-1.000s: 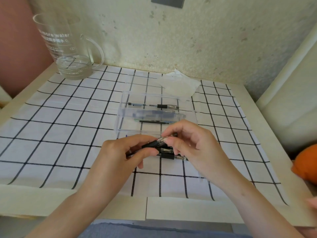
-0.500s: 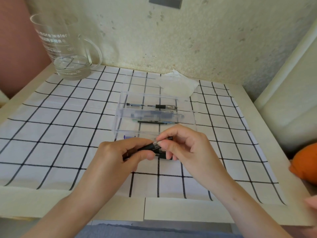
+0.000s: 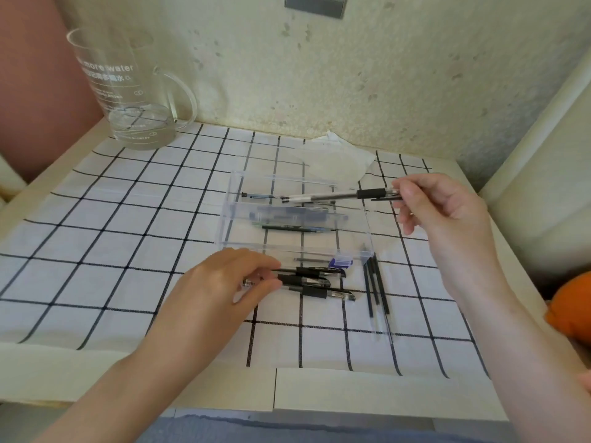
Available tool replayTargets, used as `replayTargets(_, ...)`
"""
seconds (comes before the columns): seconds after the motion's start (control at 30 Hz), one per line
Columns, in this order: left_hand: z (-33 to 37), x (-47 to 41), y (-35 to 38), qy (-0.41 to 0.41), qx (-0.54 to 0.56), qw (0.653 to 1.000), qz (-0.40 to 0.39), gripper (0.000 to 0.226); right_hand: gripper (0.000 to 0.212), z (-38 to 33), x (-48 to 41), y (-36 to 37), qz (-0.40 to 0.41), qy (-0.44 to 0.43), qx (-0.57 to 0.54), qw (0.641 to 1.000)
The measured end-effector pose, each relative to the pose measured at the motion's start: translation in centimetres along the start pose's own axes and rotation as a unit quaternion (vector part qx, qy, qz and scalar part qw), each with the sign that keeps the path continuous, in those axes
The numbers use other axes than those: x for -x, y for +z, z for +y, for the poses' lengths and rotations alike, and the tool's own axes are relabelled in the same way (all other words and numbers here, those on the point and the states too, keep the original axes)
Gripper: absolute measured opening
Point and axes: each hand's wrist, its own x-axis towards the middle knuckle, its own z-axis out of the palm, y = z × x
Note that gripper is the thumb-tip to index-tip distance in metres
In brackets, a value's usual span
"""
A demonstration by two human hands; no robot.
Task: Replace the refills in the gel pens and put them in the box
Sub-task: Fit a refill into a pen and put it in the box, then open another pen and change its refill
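Note:
A clear plastic box [image 3: 367, 231] stands open in the middle of the checked cloth, with a few pens and refills lying inside. My right hand [image 3: 438, 203] holds a gel pen [image 3: 339, 196] by its clip end, level above the box's far part, tip pointing left. My left hand [image 3: 220, 282] rests on the cloth in front of the box, its fingertips pinching the left end of one of the three black gel pens [image 3: 313, 281] lying there. Loose dark refills [image 3: 375, 287] lie to the right of those pens.
A glass jug [image 3: 124, 91] with a little water stands at the back left corner. White tissue [image 3: 339, 158] lies behind the box by the wall. A small blue piece [image 3: 342, 262] sits by the box's front edge. An orange object [image 3: 572, 311] is off the table's right edge.
My hands have separated. The right hand lifted one pen up and back over the box; the left hand dropped to the pens left on the cloth.

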Motion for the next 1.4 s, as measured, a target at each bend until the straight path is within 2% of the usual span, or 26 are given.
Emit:
replayTargets(0.13,0.1,0.2,0.8,0.049,-0.032,0.998,-0.006,0.033,0.012,0.7,-0.9,1.7,0.012,0.0,0.014,1.0)
replayTargets(0.43,-0.6,0.2,2.0,0.065,-0.046,0.997,-0.011,0.031,0.015,3.2,-2.6,5.2,0.015,-0.017,0.102,0.995)
replayTargets(0.53,-0.6,0.1,2.1,0.073,-0.059,0.995,-0.018,0.029,0.017,4.1,-2.6,5.9,-0.007,-0.01,0.134,0.991)
replayTargets(0.63,-0.8,0.0,2.5,0.08,-0.073,0.994,-0.02,0.016,0.021,4.4,-2.3,6.3,-0.038,-0.011,0.169,0.985)
replayTargets(0.87,-0.7,-0.1,2.8,0.085,-0.066,0.994,-0.033,0.019,0.02,2.1,-1.4,5.5,-0.042,-0.035,0.169,0.984)
replayTargets(1.03,-0.7,-0.2,3.1,0.079,-0.075,0.993,-0.039,0.019,0.019,0.1,0.7,4.6,-0.11,-0.056,0.167,0.978)
replayTargets(1.13,-0.5,-0.3,3.0,0.083,-0.079,0.993,-0.024,0.007,0.021,-0.5,2.2,4.0,-0.171,-0.054,0.184,0.966)
replayTargets(1.27,-0.2,-0.3,2.2,0.048,-0.024,0.999,-0.007,0.026,0.017,-0.4,3.9,3.4,-0.252,-0.065,0.228,0.938)
replayTargets(1.4,0.0,-0.3,1.3,0.023,0.001,0.999,0.028,0.02,0.018,-0.2,4.3,2.9,-0.284,-0.102,0.272,0.914)
